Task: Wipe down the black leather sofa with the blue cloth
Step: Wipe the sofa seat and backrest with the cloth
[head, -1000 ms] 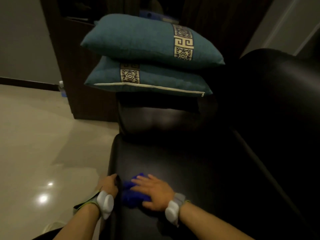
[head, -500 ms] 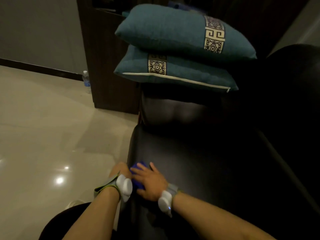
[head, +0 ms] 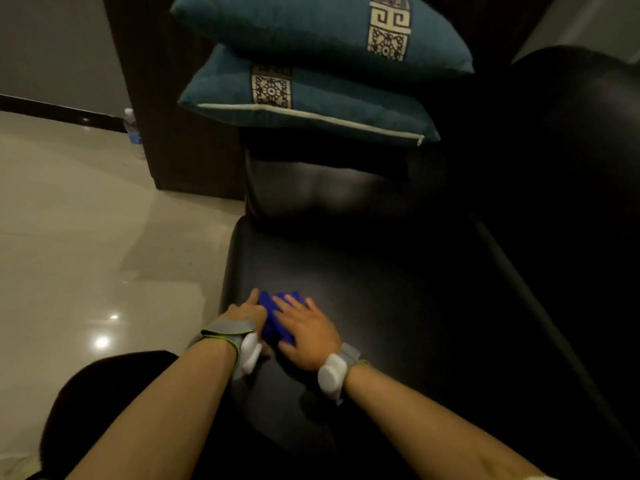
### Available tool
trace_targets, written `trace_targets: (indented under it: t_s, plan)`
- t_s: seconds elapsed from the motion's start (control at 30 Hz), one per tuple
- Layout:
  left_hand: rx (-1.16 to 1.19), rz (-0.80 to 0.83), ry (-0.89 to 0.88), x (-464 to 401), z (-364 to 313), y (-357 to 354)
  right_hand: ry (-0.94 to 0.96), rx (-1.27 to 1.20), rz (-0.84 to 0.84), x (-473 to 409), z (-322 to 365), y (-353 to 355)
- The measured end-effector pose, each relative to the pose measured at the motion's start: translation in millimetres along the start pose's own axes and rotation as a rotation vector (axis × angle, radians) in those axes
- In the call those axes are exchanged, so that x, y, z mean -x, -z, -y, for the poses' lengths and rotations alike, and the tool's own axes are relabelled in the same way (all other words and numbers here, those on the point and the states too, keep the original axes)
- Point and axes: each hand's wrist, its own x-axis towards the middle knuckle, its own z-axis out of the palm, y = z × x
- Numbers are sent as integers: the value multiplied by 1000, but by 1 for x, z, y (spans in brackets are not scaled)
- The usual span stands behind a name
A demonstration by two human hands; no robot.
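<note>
The blue cloth [head: 273, 313] lies bunched on the black leather sofa seat [head: 398, 292], close to the seat's left front edge. My right hand [head: 306, 329] presses flat on top of the cloth with its fingers spread, covering much of it. My left hand [head: 244, 311] rests at the seat's left edge and touches the cloth's left side, fingers pointing forward. Both wrists wear grey straps with white sensor units.
Two teal cushions [head: 311, 64] are stacked on the sofa's far armrest [head: 311, 192]. The sofa backrest [head: 571, 168] rises on the right. Glossy tiled floor [head: 86, 237] lies to the left, with a water bottle [head: 133, 133] beside a dark wooden cabinet [head: 173, 98].
The cloth and my right hand have slid left to the seat's edge and then slightly forward. My left hand now touches the cloth. The view has shifted to the left.
</note>
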Motion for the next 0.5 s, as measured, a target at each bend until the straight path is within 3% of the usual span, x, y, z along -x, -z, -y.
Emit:
trace_targets:
  t_s: [0.07,0.17,0.23,0.37,0.43,0.5]
  plan:
    - [-52,-3,17,-1,0,-9,56,-9,-7,31,-8,-4]
    - [-54,-20,4,-4,13,-21,-101,-2,-116,82,-58,5]
    - [-28,-17,2,-5,21,-28,-354,-5,-179,116,-108,16]
    - [-40,-1,26,-8,18,-31,-1032,-274,-387,153,-166,36]
    - [-46,8,43,-10,11,-27,-1068,-204,-364,146,-152,30]
    - [-35,9,53,-10,6,-22,-824,-127,-304,138,-123,19]
